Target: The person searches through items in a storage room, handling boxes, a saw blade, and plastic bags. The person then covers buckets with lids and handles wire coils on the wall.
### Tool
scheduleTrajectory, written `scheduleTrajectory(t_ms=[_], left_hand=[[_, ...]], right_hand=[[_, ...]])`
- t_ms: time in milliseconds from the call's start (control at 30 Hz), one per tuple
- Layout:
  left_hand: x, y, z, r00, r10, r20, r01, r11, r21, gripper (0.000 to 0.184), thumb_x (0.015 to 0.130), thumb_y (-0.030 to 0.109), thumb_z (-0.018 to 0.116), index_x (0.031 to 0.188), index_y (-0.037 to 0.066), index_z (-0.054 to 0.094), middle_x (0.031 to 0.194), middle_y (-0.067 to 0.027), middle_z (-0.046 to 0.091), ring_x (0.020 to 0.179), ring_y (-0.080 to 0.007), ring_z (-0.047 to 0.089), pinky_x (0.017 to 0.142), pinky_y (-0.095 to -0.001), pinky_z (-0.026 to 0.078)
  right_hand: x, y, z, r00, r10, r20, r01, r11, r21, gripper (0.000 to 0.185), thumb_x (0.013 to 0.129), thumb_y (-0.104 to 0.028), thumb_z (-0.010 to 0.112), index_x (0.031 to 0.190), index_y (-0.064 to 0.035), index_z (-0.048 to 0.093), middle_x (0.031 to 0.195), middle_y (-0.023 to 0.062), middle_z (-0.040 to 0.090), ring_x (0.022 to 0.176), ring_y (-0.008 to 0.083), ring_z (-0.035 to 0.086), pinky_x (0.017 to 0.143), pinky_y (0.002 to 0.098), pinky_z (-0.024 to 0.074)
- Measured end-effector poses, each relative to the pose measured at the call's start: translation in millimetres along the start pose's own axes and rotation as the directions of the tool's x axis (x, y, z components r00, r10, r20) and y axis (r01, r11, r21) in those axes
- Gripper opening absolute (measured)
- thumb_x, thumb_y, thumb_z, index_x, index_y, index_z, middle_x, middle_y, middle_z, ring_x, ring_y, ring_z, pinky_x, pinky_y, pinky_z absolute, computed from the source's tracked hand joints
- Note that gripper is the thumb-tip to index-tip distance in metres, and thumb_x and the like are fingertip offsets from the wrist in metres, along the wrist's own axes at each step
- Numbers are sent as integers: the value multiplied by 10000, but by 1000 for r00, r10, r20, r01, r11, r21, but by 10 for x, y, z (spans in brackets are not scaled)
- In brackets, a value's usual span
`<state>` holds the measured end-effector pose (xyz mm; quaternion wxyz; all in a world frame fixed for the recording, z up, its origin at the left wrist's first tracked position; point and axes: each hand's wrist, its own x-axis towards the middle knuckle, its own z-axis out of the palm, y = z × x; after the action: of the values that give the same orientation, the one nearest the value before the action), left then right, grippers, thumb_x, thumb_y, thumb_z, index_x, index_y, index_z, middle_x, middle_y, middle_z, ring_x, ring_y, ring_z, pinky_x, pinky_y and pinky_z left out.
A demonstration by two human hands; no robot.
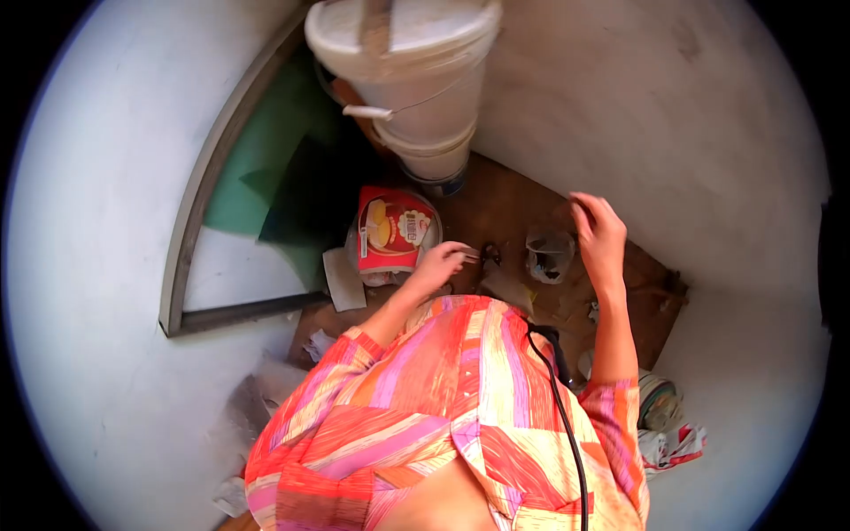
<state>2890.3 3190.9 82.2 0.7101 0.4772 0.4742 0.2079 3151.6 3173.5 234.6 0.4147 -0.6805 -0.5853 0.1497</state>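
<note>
My left hand (440, 267) is closed in a pinch in front of my body, beside a red printed package (392, 234). A small pale sliver shows at its fingertips, too blurred to name. My right hand (599, 232) is raised at the right with its fingers curled together. Whatever lies between those fingers, if anything, is hidden. Just left of it, a clear plastic bag (550, 257) with dark contents sits on the brown floor; I cannot tell whether the hand touches it. A small dark object (490, 254) lies between the two hands.
A stack of white lidded buckets (425, 88) stands ahead in the corner. On the left a framed opening (190, 230) leans by the wall. A pale board (343, 279) lies by the package. Jars (660, 403) and a red-white bag (677, 447) sit at lower right.
</note>
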Motion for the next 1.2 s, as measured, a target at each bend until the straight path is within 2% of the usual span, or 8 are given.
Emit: scheduleTrajectory(t_ms=[167, 233, 300, 467, 667, 933, 1067, 1200], left_hand=[[98, -139, -147, 941, -175, -289, 123, 974, -190, 271, 879, 142, 475, 1122, 25, 501, 936, -4, 555, 756, -73, 519, 664, -200, 451], [113, -78, -89, 933, -215, -287, 150, 961, -233, 272, 878, 142, 484, 1126, 30, 488, 919, -5, 551, 747, -72, 516, 667, -205, 457], [122, -80, -8, 921, -235, -312, 139, 944, -300, 261, 874, 143, 504, 1113, 42, 477, 899, -6, 545, 743, -76, 519, 668, -210, 464], [235, -99, 66, 901, -266, -342, 134, 922, -364, 302, 871, 152, 505, 1142, 25, 470, 919, -30, 543, 759, -86, 523, 671, -212, 462], [251, -18, -196, 892, -176, -417, -10, 913, -407, 296, 877, 181, 504, 1117, 10, 483, 894, -33, 545, 766, -94, 527, 664, -221, 461], [60, 389, -476, 866, 45, -499, -178, 959, -221, 237, 888, 201, 491, 998, -6, 532, 872, -20, 545, 754, -77, 520, 645, -223, 456], [-38, 153, -594, 832, 80, -549, -187, 972, -143, 249, 882, 193, 494, 1007, -19, 533, 856, -27, 559, 734, -86, 535, 643, -225, 455], [-299, -80, -677, 737, 40, -675, -245, 946, -211, 247, 876, 193, 501, 1012, -7, 553, 822, -44, 585, 714, -92, 552, 619, -223, 466]], right_hand=[[659, 627, 177, 998, 62, -23, -58, 989, 135, 127, 795, -78, 582, 892, 4, 592, 801, 135, 594, 680, 231, 583, 636, 297, 457], [866, 812, 204, 995, 96, 15, -98, 985, 143, 135, 794, -99, 587, 880, 5, 592, 809, 139, 600, 683, 235, 586, 639, 305, 457], [1061, 963, 246, 998, 52, 26, -55, 989, 140, 148, 806, -111, 587, 894, 8, 589, 755, 99, 609, 661, 140, 562, 622, 260, 448], [1506, 1153, 355, 995, 92, 44, -98, 981, 167, 154, 815, -110, 578, 921, 2, 584, 749, 85, 615, 645, 146, 562, 609, 268, 446], [1768, 276, -156, 974, -210, 89, 209, 978, 18, 77, 796, -35, 583, 831, 22, 546, 711, 90, 553, 605, 132, 514, 593, 245, 432], [1687, -1168, -208, 812, -410, 414, 408, 908, 99, 71, 736, 55, 590, 774, 26, 537, 680, 82, 513, 579, 141, 541, 549, 230, 444], [1821, -1785, -210, 764, -470, 442, 322, 871, 371, 62, 757, 65, 571, 768, 25, 526, 676, 37, 525, 609, 87, 549, 549, 190, 456], [2373, -2356, -351, 748, -643, 165, 543, 735, 405, 192, 847, -124, 534, 960, 30, 548, 697, 42, 509, 605, 111, 502, 570, 224, 416]])
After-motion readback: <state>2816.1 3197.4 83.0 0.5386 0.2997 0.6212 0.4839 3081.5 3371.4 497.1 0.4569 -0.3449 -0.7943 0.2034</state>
